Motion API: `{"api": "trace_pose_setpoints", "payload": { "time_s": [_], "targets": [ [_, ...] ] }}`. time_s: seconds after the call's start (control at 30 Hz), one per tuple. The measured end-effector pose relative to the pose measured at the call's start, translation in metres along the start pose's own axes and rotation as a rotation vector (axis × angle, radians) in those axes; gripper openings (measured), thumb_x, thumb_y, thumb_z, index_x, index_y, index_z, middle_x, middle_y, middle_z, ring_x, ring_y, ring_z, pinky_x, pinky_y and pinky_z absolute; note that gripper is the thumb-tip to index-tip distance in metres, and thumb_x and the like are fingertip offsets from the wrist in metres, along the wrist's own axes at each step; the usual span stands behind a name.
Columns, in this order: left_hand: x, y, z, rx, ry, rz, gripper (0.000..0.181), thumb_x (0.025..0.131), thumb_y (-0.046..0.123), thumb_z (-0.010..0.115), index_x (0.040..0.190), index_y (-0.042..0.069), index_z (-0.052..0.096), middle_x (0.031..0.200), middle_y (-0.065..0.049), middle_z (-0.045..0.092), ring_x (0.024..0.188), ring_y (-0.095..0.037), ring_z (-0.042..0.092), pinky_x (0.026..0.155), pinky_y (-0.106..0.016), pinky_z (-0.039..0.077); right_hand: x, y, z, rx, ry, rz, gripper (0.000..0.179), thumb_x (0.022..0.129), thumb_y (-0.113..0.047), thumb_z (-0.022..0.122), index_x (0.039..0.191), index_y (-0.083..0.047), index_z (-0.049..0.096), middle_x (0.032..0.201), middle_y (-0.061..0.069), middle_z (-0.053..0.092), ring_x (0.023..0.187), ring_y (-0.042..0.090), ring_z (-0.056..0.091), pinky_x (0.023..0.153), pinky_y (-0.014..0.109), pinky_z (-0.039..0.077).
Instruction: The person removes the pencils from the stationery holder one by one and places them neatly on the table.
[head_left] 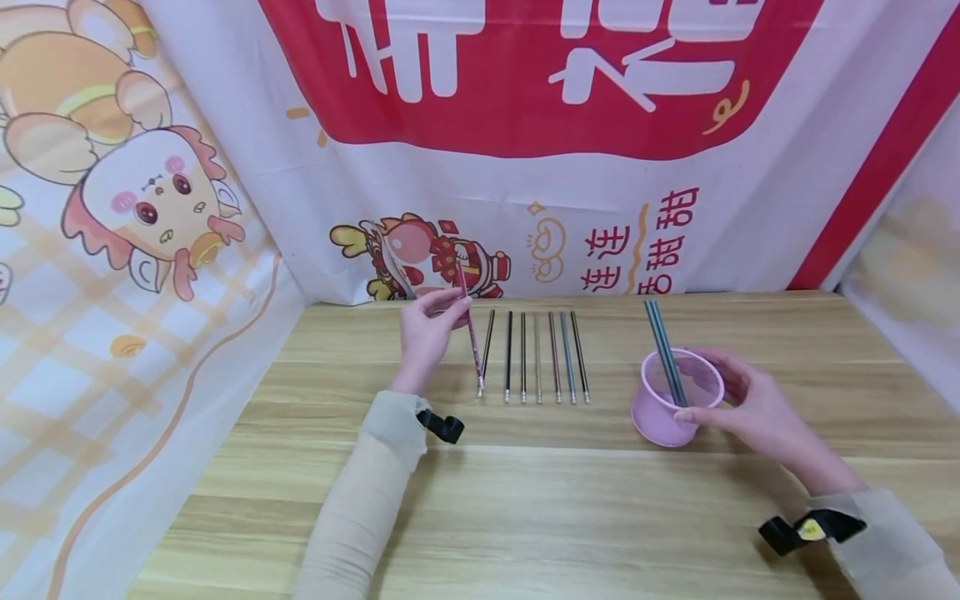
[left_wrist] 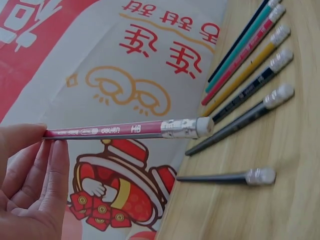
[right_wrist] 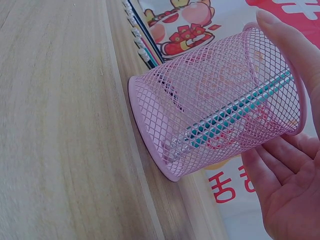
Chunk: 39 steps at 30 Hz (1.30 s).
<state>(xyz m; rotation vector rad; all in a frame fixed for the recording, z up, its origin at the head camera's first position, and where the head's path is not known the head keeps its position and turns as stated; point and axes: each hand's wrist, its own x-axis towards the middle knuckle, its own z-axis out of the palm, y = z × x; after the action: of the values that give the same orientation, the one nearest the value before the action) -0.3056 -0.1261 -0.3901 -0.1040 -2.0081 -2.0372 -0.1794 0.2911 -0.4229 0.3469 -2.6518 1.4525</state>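
My left hand (head_left: pixel 427 335) pinches a pink pencil (left_wrist: pixel 110 130) between thumb and fingertips, its white eraser end angled down near the table in the head view. Just right of it, several pencils (head_left: pixel 537 358) lie side by side in a row, eraser ends towards me. At the right, my right hand (head_left: pixel 750 404) grips a pink mesh pencil cup (head_left: pixel 663 421) by its rim, thumb on the near side and fingers around the far side. Two teal pencils (right_wrist: pixel 235 110) lean inside the cup, eraser ends down.
The wood-grain table (head_left: pixel 525 517) runs back to a printed cloth (head_left: pixel 480 183) with red and white patterns. Another printed cloth (head_left: pixel 187 350) hangs along the left side. Black wrist cameras sit on both sleeves.
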Motion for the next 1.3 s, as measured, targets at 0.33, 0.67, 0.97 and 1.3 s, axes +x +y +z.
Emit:
{"api": "trace_pose_setpoints", "payload": {
  "time_s": [0.33,0.67,0.97,1.3],
  "targets": [
    [0.010,-0.003,-0.018,0.102,-0.030,-0.064,0.030,0.090,0.011,0.080,0.117,-0.001,0.073,0.106,-0.013,0.074,0.091,-0.024,0.073,0.079,-0.031,0.062,0.000,0.000,0.000,0.000,0.001,-0.002,0.078,0.082,-0.022,0.089,0.148,-0.010,0.049,0.138,0.015,0.057,0.116,0.003,0.052,0.090,0.005,0.042],
    [0.023,-0.013,-0.020,0.190,-0.072,-0.132,0.026,0.092,0.009,0.077,0.117,0.003,0.074,0.106,-0.011,0.073,0.098,-0.031,0.071,0.078,-0.028,0.061,0.000,0.001,-0.001,0.001,0.002,0.002,0.078,0.082,-0.022,0.089,0.148,-0.009,0.049,0.138,0.015,0.057,0.116,0.002,0.052,0.090,0.005,0.042],
    [0.030,-0.026,-0.012,0.281,-0.092,-0.189,0.023,0.095,0.008,0.074,0.117,0.002,0.075,0.108,-0.015,0.073,0.094,-0.030,0.072,0.075,-0.027,0.062,0.001,0.001,-0.001,0.008,-0.002,0.003,0.079,0.082,-0.021,0.089,0.149,-0.010,0.048,0.139,0.014,0.057,0.117,0.001,0.052,0.091,0.005,0.042],
    [0.033,-0.053,-0.012,0.402,-0.081,-0.329,0.018,0.090,0.008,0.079,0.109,0.008,0.079,0.098,-0.009,0.075,0.083,-0.021,0.072,0.072,-0.029,0.062,0.000,0.001,0.000,0.037,-0.006,-0.016,0.077,0.082,-0.018,0.088,0.148,-0.008,0.048,0.138,0.016,0.057,0.116,0.000,0.053,0.091,0.005,0.043]
  ]
}}
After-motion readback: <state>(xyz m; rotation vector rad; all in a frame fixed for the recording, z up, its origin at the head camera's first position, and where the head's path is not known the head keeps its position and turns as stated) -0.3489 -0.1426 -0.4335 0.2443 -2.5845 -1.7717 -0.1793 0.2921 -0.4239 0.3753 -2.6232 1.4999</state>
